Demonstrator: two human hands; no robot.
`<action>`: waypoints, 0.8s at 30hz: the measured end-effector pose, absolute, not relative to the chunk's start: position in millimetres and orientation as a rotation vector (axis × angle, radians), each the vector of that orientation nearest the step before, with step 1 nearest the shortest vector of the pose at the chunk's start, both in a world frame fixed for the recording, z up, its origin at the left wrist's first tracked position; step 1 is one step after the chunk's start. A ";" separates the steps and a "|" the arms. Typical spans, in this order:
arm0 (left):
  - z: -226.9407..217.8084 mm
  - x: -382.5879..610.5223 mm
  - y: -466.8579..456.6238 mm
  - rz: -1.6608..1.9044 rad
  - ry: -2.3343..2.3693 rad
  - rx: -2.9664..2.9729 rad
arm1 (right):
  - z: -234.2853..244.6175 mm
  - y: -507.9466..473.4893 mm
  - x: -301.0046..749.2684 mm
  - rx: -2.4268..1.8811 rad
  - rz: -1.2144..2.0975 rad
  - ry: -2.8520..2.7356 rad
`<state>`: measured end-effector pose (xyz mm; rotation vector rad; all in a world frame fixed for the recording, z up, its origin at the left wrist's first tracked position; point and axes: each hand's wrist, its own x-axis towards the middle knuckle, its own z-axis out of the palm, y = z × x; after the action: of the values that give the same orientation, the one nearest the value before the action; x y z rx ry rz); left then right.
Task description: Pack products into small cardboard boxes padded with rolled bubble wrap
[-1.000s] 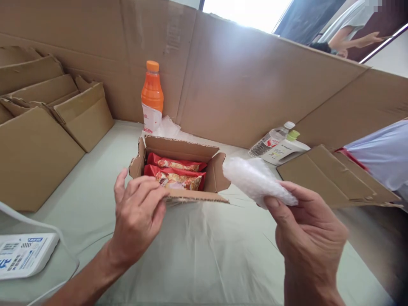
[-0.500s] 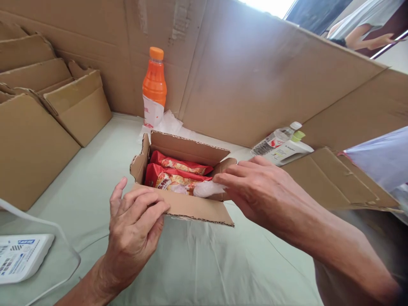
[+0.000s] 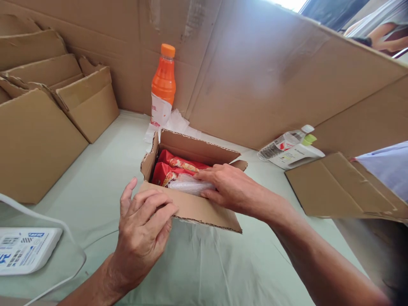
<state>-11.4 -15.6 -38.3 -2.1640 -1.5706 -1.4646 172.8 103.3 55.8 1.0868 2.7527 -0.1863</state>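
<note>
A small open cardboard box (image 3: 204, 212) sits in the middle of the table and holds red snack packets (image 3: 174, 165). My right hand (image 3: 228, 187) reaches into the box and presses a wad of clear bubble wrap (image 3: 189, 185) down on the packets, fingers closed on it. At the box's near front flap, my left hand (image 3: 143, 231) grips the cardboard edge between thumb and fingers.
An orange drink bottle (image 3: 163, 87) stands behind the box against a tall cardboard wall. Flattened cartons (image 3: 38, 127) lean at left. A clear water bottle (image 3: 285, 142) and a white spray bottle (image 3: 296, 155) lie at right beside a flat carton (image 3: 338, 187). A white device (image 3: 25, 250) sits bottom left.
My right hand carried the bubble wrap from the box's right side into the box and now presses it onto the packets. The left hand stayed on the front flap.
</note>
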 end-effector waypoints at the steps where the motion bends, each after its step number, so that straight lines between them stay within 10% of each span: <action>1: -38.6 -11.3 -15.1 -1.468 -1.573 -2.163 | 55.5 104.2 171.4 1.076 -0.163 2.727; 11: -40.4 -13.0 -18.8 -1.663 -1.590 -1.964 | 53.8 97.7 183.8 1.059 -0.219 2.928; 17: -64.9 -19.5 -16.5 -2.221 -1.914 -1.723 | 27.8 24.6 259.9 2.711 -0.224 3.229; 24: -82.3 -24.7 11.7 -2.546 -2.411 -1.850 | -87.1 30.4 222.7 2.575 -1.195 2.775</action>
<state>-24.7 11.7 -82.3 -1.8503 -2.4106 -2.5465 222.7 30.4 -87.1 2.5748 2.7753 -1.1950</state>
